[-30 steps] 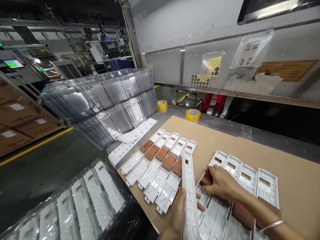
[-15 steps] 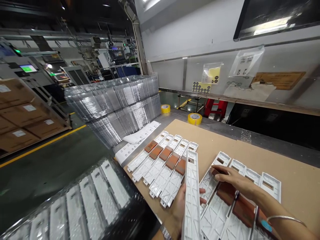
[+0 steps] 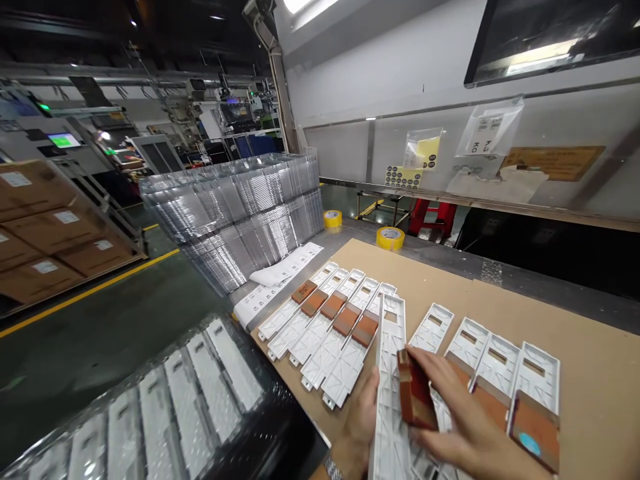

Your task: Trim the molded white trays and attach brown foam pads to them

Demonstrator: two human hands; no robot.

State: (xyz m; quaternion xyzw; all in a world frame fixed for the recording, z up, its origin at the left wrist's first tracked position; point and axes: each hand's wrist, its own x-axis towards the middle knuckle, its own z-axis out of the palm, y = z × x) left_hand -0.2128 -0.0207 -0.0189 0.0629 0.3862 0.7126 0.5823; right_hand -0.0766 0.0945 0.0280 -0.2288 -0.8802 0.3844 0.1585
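My left hand grips a long white plastic frame by its near end, lifted at a tilt above the cardboard sheet. My right hand holds a reddish-brown block against that frame's middle. Left of it lie several white frames in a row, each with a brown block fitted. To the right lie more white frames, with brown blocks at their near ends.
A tall stack of clear plastic trays stands at the left rear beside printed white strips. Two yellow tape rolls sit at the table's far edge. A clear tray holding white parts is near left. Cardboard boxes stand far left.
My right hand lifted a brown block off the right-hand frames and brought it left onto the frame in my left hand. That frame tilted flatter and shifted slightly right.
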